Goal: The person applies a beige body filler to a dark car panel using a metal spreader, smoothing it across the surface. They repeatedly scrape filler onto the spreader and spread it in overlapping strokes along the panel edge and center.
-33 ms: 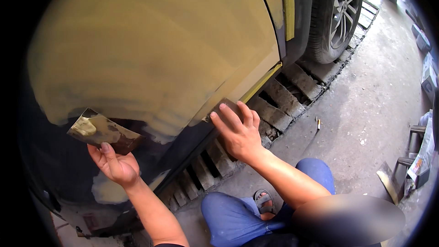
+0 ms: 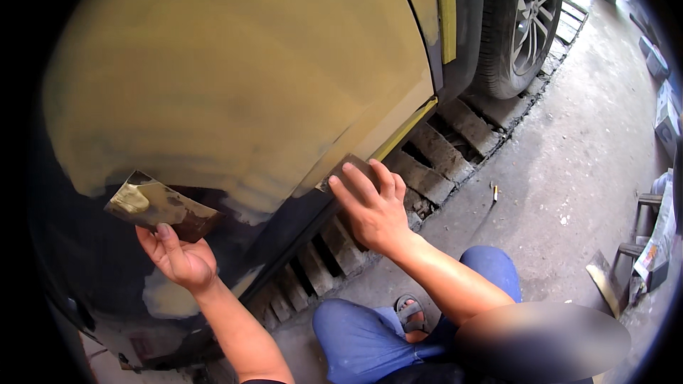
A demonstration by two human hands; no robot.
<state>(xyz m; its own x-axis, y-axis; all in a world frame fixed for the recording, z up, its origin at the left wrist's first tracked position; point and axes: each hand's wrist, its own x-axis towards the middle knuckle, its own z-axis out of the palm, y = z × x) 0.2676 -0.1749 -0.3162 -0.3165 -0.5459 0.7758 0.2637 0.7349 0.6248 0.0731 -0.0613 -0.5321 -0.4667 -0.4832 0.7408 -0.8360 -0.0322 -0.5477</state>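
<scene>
My left hand [image 2: 183, 256] pinches the lower edge of a thin rectangular spreader plate [image 2: 188, 217] between thumb and fingers. The plate is tilted in front of the car body, with a lump of yellowish filler paste [image 2: 131, 199] near its upper left corner and smears over its face. To the right, my right hand [image 2: 378, 215] presses a dark flat spreader [image 2: 361, 163] against the bottom of the car's door panel [image 2: 242, 64], mostly covered by my fingers. Yellowish filler coats most of that panel; dark paint shows along its lower part.
Yellow masking tape [image 2: 407, 130] runs along the door's lower edge. A wheel [image 2: 523, 25] stands at the upper right. Below the car lies a slatted grating [image 2: 427, 171] with gaps. A cigarette butt [image 2: 495, 193] lies on the concrete floor; a filler-smeared plate [image 2: 603, 281] leans by a stool at right.
</scene>
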